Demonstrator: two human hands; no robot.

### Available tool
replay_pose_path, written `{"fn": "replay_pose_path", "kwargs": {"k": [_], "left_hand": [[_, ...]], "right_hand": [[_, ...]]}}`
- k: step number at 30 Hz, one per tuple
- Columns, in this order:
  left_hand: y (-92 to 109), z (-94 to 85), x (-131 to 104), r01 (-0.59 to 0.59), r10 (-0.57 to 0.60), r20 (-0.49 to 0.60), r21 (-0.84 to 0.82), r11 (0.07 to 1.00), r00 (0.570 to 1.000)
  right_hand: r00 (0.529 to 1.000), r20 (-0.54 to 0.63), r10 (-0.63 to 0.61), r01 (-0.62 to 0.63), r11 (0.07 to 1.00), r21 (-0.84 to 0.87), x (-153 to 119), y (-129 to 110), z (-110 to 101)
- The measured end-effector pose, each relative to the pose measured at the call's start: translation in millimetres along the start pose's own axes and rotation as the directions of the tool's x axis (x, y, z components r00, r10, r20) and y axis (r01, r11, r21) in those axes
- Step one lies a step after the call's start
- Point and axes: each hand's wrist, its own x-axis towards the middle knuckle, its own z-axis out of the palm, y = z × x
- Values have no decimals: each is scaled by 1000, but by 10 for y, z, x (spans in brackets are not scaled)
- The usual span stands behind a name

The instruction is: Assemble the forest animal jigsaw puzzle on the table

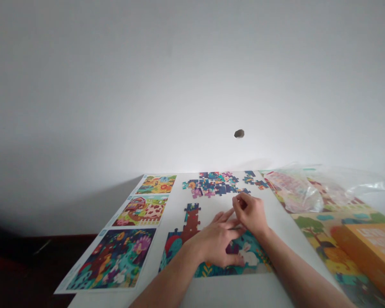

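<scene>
A partly joined jigsaw puzzle (252,259) lies in front of me, with a white rabbit, plants and a brown column of pieces up its left side. My left hand (216,241) rests flat on the puzzle, fingers stretched out and covering its middle. Just right of those fingertips, my right hand (252,212) is closed with thumb and finger together, above the puzzle's upper edge. What it holds, if anything, is hidden. Beyond both hands a cluster of loose puzzle pieces (220,189) is spread near the wall.
At left lies a reference sheet (111,259) with three printed pictures. Clear plastic bags (303,194) sit at the back right. An orange box (372,246) stands at right on a colourful animal picture (312,231). The white wall (192,107) has a small hole.
</scene>
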Motion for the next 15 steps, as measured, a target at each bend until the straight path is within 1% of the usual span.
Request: {"fn": "replay_pose_path", "kwargs": {"k": [3, 8, 15], "left_hand": [[-13, -7, 3, -8, 10, 43, -48, 999, 999], [-16, -21, -3, -19, 23, 46, -82, 996, 999], [0, -36, 7, 23, -17, 67, -85, 996, 998]], "right_hand": [[1000, 18, -2, 2, 1000, -8, -5, -4, 21], [1000, 13, -6, 6, 1000, -8, -8, -19, 21], [1000, -4, -3, 3, 1000, -16, 2, 6, 23]]}}
